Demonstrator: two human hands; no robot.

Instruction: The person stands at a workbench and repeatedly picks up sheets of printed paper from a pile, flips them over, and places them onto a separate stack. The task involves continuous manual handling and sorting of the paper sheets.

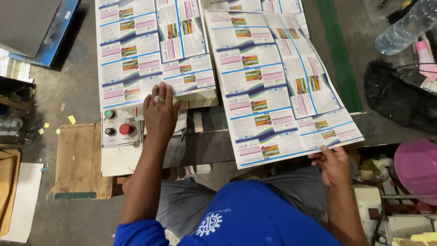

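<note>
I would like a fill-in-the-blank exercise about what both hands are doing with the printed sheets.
1. The left hand rests flat on the ____ of printed sheets.
2. The right hand holds one loose sheet by its near ____.
3. Below the left hand, the control box has a green, a black and a ____ button.

Missing words: stack; corner; red

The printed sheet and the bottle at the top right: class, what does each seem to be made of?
Printed sheet: apparently glossy coated paper; it bends in the right hand and shows sheen. Bottle: probably clear plastic, see-through and ribbed.
</note>
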